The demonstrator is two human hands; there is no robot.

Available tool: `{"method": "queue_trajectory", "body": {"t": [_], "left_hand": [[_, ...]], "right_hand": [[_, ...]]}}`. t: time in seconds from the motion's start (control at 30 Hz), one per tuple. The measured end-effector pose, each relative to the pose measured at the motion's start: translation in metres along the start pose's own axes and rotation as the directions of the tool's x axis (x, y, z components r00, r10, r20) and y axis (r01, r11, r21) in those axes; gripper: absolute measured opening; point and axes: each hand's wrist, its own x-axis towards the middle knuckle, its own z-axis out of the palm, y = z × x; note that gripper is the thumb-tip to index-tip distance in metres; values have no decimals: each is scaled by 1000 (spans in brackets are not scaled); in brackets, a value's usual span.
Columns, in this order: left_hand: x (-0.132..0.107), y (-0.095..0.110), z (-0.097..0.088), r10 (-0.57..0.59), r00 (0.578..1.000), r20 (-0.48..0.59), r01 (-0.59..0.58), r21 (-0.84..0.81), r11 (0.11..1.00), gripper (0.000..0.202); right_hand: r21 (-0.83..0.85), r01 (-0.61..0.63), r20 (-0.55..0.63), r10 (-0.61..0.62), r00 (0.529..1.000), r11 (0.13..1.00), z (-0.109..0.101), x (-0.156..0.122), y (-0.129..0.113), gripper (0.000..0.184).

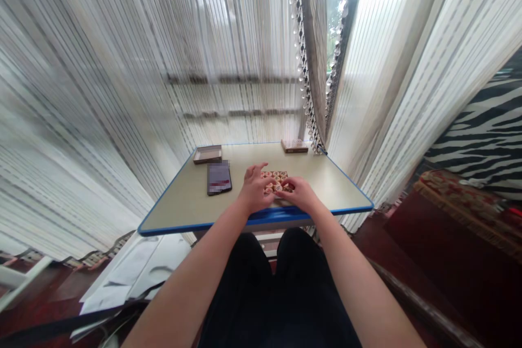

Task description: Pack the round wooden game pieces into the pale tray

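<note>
A small square board of round wooden pieces with red marks (277,177) lies near the front edge of a beige table with a blue rim (179,204). My left hand (255,187) rests at the board's left side, fingers curled over the pieces and the index finger stretched forward. My right hand (297,191) lies at the board's front right corner, fingers bent down onto the pieces. What either hand pinches is too small to make out.
A dark phone (219,178) lies left of the board, with a shallow box tray (207,154) behind it. Another flat wooden box (294,145) sits at the table's far edge. Striped curtains hang all around; a zebra-patterned cushion (485,136) is at right.
</note>
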Motion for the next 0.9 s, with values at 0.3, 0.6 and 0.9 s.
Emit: {"method": "queue_trajectory", "body": {"t": [0.3, 0.6, 0.9], "left_hand": [[-1, 2, -2, 20, 998, 64, -18, -26, 1000, 19], [-2, 0, -1, 54, 997, 63, -52, -26, 998, 18], [0, 2, -1, 60, 997, 49, -59, -14, 998, 16]], "right_hand": [[29, 43, 28, -44, 999, 999, 5, 2, 5, 23], [43, 67, -26, -66, 998, 997, 9, 0, 6, 20], [32, 113, -2, -113, 994, 993, 0, -3, -3, 17]]}}
